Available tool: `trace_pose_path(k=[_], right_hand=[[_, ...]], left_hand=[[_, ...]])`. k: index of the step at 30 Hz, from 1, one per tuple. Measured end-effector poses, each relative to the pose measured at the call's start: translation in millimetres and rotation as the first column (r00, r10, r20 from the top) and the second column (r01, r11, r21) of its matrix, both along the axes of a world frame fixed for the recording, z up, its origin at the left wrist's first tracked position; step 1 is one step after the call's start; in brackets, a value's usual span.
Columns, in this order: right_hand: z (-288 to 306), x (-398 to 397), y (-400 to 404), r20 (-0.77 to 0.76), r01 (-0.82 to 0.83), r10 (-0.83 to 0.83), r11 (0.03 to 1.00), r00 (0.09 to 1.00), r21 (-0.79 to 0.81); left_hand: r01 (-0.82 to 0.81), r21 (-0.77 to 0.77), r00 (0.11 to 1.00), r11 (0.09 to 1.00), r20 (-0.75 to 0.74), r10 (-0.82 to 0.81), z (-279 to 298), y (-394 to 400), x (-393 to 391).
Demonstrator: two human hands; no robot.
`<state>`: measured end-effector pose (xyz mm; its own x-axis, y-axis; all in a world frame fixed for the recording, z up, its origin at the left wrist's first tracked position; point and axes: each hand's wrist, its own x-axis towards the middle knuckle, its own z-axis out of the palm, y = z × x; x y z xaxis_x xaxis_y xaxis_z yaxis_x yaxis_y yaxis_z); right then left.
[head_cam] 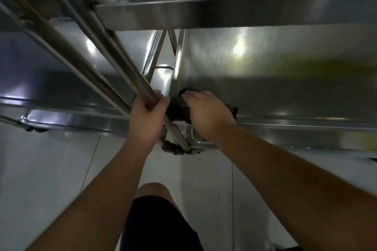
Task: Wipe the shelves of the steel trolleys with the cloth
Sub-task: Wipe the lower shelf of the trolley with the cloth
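- Curling around an upright steel tube (pixel 150 99), the fingers and thumb of the left hand (pixel 145 117) grip it just above the lower shelf level, knuckles toward the camera.
- Flat and fairly straight, the fingers of the right hand (pixel 206 111) press down on a dark cloth (pixel 178 108); the palm covers most of it, and dark edges show to the left of the fingers and behind the wrist side.
- The cloth lies on the near left corner of the right trolley's lower shelf (pixel 285 79), against the shelf's raised rim, just beside the left hand.
- That shelf is a shallow steel tray; only the cloth and the hand show on it, along with bright light reflections and a yellowish blur toward the right.
- Above it, the upper shelf (pixel 234 10) of the same trolley crosses the top of the view, its front lip facing down.
- Two trolleys show: the right one, and a left trolley shelf (pixel 61 79) beside it, with a narrow gap between them.
- Several slanted steel tubes (pixel 67 32) run from the upper left down to the gripped post; their exact count is unclear from blur.
- Two bare forearms reach in from below, over a pale tiled floor (pixel 51 169), with a knee and dark shorts (pixel 159 226) at the bottom.
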<state>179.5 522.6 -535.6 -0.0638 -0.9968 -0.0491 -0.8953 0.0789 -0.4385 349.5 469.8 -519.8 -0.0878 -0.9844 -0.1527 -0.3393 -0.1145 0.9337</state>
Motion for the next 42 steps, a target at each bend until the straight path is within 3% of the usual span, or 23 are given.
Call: trace_pose_path(k=[3,6,8,11,15,17,19,22,26,28,30,33,35,37,40,42], right_hand=[[-21.3,14.0,-12.4,-0.081,-0.112,0.109,0.993,0.991,-0.039],[-32.6,8.6,-8.6,-0.077,-0.091,0.088,0.995,0.993,-0.041],[-35.8,-14.4,5.0,-0.097,-0.002,-0.001,0.999,0.995,-0.032],[-35.3,-89.7,46.1,-0.209,0.261,-0.252,0.965,0.945,0.016],[-21.9,-199.1,119.8,-0.246,0.66,-0.634,0.751,0.733,0.034],[-21.2,-208.8,122.5,-0.214,0.801,-0.776,0.596,0.593,0.059],[-25.2,-183.4,95.2,-0.198,0.847,-0.825,0.529,0.529,0.054],[-28.8,-112.3,34.7,-0.188,0.715,-0.706,0.698,0.683,-0.024],[-35.3,-12.7,-41.1,-0.154,0.22,-0.219,0.975,0.963,-0.009],[-31.5,7.8,-62.9,-0.121,0.012,-0.012,1.0,0.993,-0.003],[-27.3,-5.5,-73.6,-0.14,-0.081,0.079,0.997,0.987,-0.009],[-27.5,-78.5,-72.9,-0.4,-0.11,0.086,0.993,0.913,-0.039],[-28.8,-153.5,-54.0,-0.553,0.052,-0.043,0.999,0.832,0.001],[-29.3,-230.3,-15.4,-0.584,0.372,-0.292,0.928,0.758,0.019],[-32.7,-305.2,41.1,-0.434,0.789,-0.704,0.613,0.561,0.025],[-33.9,-308.8,37.5,-0.332,0.881,-0.822,0.469,0.463,0.067]], left_hand=[[-0.055,-0.173,0.981,0.983,-0.192,0.021,-6.1,-8.3,-14.4],[-0.079,-0.24,0.946,0.968,-0.323,-0.003,-16.0,-13.4,-23.1],[-0.089,-0.248,0.94,0.965,-0.342,-0.001,-20.2,-16.1,-27.2],[-0.144,-0.234,0.92,0.962,-0.388,0.044,-21.4,-14.7,-32.4],[-0.191,-0.248,0.906,0.95,-0.416,0.073,-21.4,-11.0,-38.7],[-0.24,-0.26,0.884,0.935,-0.456,0.1,-23.6,-11.3,-41.7],[-0.275,-0.262,0.87,0.925,-0.478,0.123,-25.6,-13.1,-43.9],[-0.277,-0.271,0.865,0.922,-0.488,0.116,-28.2,-14.2,-45.5],[-0.287,-0.275,0.865,0.918,-0.486,0.125,-25.1,-12.6,-45.4],[-0.269,-0.284,0.866,0.92,-0.49,0.101,-25.0,-13.8,-42.9],[-0.232,-0.295,0.879,0.927,-0.473,0.069,-24.7,-15.0,-40.4],[-0.199,-0.297,0.885,0.934,-0.464,0.041,-24.3,-13.5,-39.4],[-0.201,-0.304,0.887,0.931,-0.459,0.041,-23.4,-12.9,-40.0],[-0.212,-0.329,0.893,0.92,-0.448,0.045,-24.7,-14.3,-39.9],[-0.225,-0.349,0.892,0.91,-0.45,0.048,-27.0,-13.9,-41.1],[-0.237,-0.346,0.889,0.908,-0.454,0.059,-29.3,-14.1,-41.7]])
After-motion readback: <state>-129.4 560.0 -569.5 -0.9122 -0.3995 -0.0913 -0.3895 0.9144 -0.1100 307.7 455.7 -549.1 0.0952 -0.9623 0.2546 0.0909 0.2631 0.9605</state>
